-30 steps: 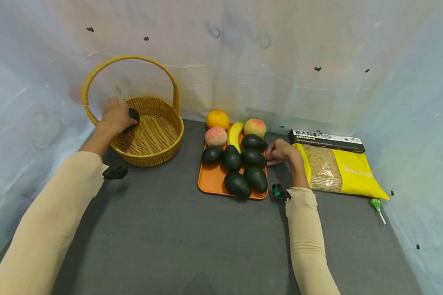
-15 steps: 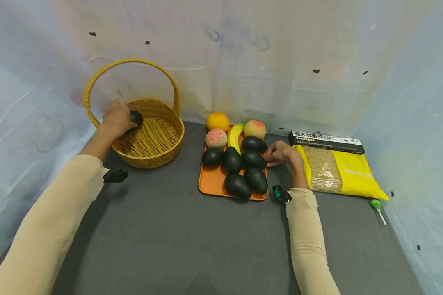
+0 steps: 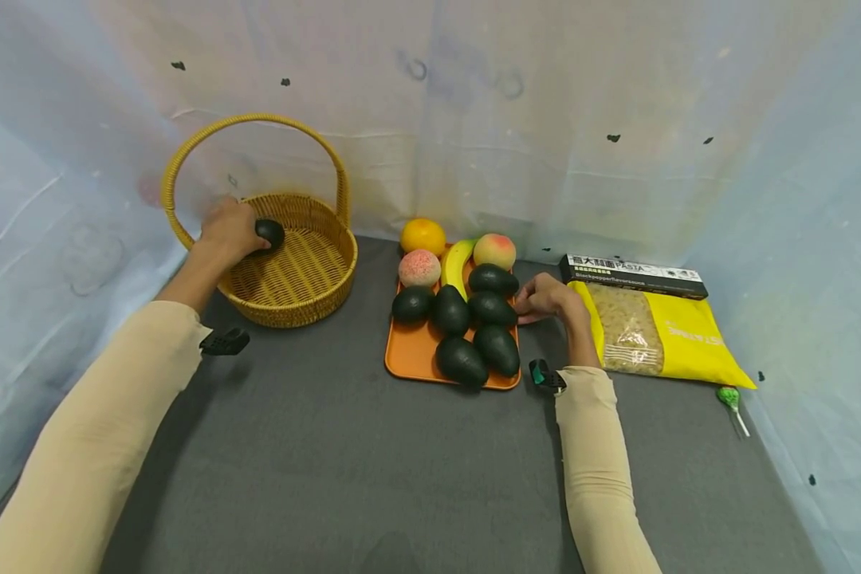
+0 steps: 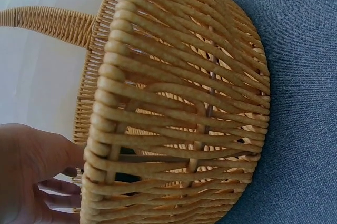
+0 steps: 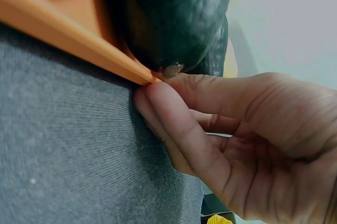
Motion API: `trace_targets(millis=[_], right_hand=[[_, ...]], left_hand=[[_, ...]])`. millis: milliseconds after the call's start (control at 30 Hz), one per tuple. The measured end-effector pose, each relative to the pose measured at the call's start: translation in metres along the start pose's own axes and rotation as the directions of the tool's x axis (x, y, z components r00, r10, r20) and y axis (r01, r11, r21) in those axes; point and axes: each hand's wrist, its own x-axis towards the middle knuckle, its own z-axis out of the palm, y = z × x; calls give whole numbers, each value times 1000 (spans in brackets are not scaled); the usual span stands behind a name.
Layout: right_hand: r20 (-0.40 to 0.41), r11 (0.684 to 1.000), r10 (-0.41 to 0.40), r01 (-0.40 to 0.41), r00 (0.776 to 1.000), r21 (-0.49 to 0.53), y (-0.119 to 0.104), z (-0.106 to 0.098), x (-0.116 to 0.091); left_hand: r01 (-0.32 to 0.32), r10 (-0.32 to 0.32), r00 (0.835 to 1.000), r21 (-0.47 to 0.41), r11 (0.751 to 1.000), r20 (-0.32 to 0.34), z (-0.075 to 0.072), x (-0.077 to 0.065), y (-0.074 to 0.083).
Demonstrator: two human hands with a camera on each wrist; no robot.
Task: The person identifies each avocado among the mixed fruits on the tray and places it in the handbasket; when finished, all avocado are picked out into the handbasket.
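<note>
My left hand [image 3: 228, 231] reaches over the left side of the yellow wicker basket [image 3: 333, 296]. A dark avocado [image 3: 270, 233] lies against its fingers inside; the fingertips are hidden, so whether they grip it is unclear. In the left wrist view the thumb and fingers of the left hand [image 4: 37, 174] pass behind the basket's rim [image 4: 108, 81], and dark patches show through the weave. At the orange tray's right edge, my right hand [image 3: 545, 296] pinches the rim. The right wrist view shows thumb and fingertips on the tray rim [image 5: 79, 39], just beside an avocado [image 5: 176, 18].
On the tray [image 3: 412, 355] lie several avocados [image 3: 461, 360], a banana [image 3: 455, 267], a pink round fruit [image 3: 419, 269], a peach [image 3: 495, 251] and an orange [image 3: 423, 236]. To the right are a pasta box [image 3: 634, 276], a yellow pasta bag [image 3: 660, 331] and a green lollipop [image 3: 729, 398].
The avocado in the basket has shifted right and shows more beyond my left hand, which dipped slightly and then stayed nearly still. My right hand keeps its pinch on the tray rim.
</note>
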Motion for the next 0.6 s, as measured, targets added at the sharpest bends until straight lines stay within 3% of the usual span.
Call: trace_targets(millis=[400,600], right_hand=[[-4,1000,5,-5,1000,-2,0,-1,0],[-2,1000,8,-8,1000,19,0,0,1]], left_hand=[[-16,20,996,-51,999,88,1,3,5],[78,-77,995,-7,997,59,3,-1,4]])
